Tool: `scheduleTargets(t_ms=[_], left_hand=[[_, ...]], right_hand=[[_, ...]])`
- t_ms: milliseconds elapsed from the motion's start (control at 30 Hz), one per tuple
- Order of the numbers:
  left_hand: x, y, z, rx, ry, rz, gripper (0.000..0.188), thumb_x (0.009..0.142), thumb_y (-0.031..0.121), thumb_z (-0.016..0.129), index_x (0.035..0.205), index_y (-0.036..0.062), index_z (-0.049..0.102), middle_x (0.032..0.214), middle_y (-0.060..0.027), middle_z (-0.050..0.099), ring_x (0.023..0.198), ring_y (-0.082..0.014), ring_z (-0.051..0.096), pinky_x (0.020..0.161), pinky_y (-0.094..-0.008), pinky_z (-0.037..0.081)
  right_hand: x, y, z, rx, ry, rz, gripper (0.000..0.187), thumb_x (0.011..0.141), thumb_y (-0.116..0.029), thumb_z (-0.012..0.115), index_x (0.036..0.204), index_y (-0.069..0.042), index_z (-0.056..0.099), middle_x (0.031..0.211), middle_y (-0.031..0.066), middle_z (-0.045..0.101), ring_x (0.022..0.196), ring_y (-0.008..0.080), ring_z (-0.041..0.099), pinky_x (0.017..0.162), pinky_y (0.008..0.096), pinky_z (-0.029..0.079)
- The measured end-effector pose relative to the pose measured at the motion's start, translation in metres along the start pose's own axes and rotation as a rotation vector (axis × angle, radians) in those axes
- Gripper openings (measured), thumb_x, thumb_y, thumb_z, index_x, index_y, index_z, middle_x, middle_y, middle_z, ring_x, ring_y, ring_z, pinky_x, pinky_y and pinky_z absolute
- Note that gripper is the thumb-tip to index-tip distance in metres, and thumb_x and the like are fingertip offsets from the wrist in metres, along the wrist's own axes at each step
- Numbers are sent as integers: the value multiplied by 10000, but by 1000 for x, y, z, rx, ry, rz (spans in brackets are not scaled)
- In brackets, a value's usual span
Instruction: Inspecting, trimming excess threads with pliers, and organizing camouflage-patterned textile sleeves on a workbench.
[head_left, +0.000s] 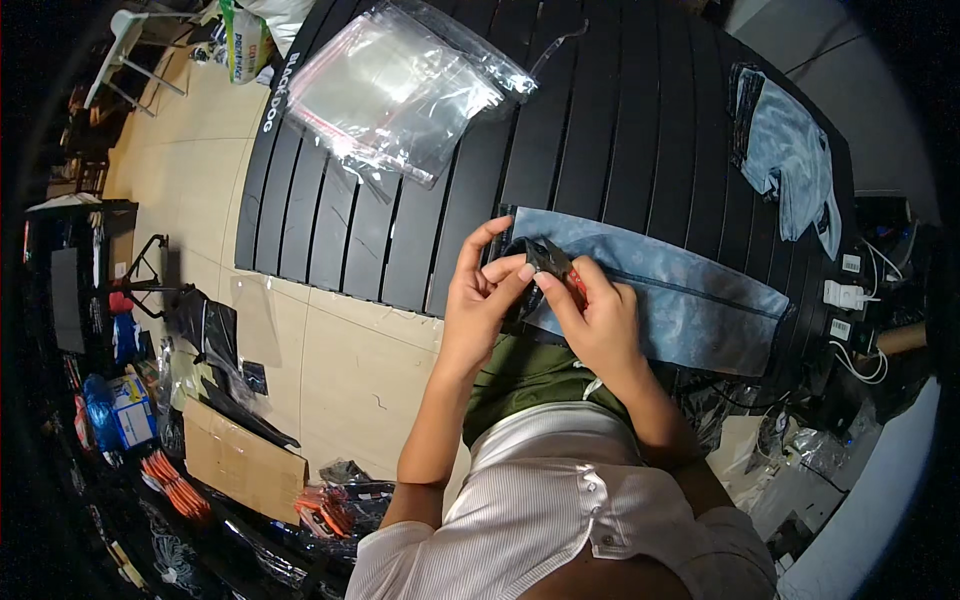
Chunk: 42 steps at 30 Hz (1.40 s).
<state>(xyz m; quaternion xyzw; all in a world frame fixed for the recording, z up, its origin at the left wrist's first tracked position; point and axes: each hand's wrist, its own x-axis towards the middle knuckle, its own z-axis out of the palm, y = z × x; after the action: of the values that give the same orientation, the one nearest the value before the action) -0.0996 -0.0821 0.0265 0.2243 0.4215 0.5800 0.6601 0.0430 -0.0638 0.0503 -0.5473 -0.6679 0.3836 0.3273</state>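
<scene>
A long, flat fabric sleeve (690,305) in mottled blue-grey lies across the near side of the black slatted table (560,130), a dark line running along it. At its left end, dark shiny material (535,258) is bunched up between my hands. My left hand (478,300) pinches this material between thumb and forefinger, its other fingers curled or raised. My right hand (600,315) grips the same bunch from the other side, and a bit of red shows by its fingers. Whether the dark material is the sleeve's own end or a separate piece I cannot tell.
Clear plastic bags (390,95) lie stacked at the table's far left. More blue-grey sleeves (790,150) are piled at the far right. White cables and a plug (848,294) sit by the right edge. A cardboard piece (245,460) and packaged goods cover the floor at lower left.
</scene>
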Motion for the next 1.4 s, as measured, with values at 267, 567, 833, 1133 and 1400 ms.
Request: scheduleTargets(t_ms=[267,567,833,1133,1400], left_hand=[[-3,-2,0,-61,26,-1,478,852,14,600,1280,51,390,961,-76,652,821,-64,587,745,-185,449],[-2,0,-3,78,94,-28,348,818,-22,619,1160,-18,560,985,-38,623,885,-75,574,811,-196,440],[2,10,-8,-68,-131,-121,752,676,-245,411,1382,-5,315,1403,-121,317,1102,-183,541,820,-219,456],[-6,7,-14,-38,-150,-144,784,641,-244,374,1384,-5,308,1400,-98,335,1116,-166,533,779,-206,459],[-15,6,-33,-99,-95,-56,774,674,-213,375,1405,11,262,1431,-83,308,1131,-146,497,867,-244,458]], right_hand=[[0,3,1,-35,5,-53,290,840,-248,648,716,-24,512,538,104,557,436,228,569,414,305,407],[-1,73,-68,-236,331,216,335,858,-351,612,812,-37,502,590,77,509,537,130,501,511,337,396],[-38,115,-121,512,345,329,294,925,-320,486,836,-44,538,764,87,609,675,166,572,638,287,445],[-12,25,-5,242,66,-199,228,919,-150,467,1004,59,496,1299,263,437,1190,361,445,997,427,323],[-24,-3,11,270,-267,-619,143,715,-27,599,818,21,512,1416,278,259,1355,407,184,1093,515,128]])
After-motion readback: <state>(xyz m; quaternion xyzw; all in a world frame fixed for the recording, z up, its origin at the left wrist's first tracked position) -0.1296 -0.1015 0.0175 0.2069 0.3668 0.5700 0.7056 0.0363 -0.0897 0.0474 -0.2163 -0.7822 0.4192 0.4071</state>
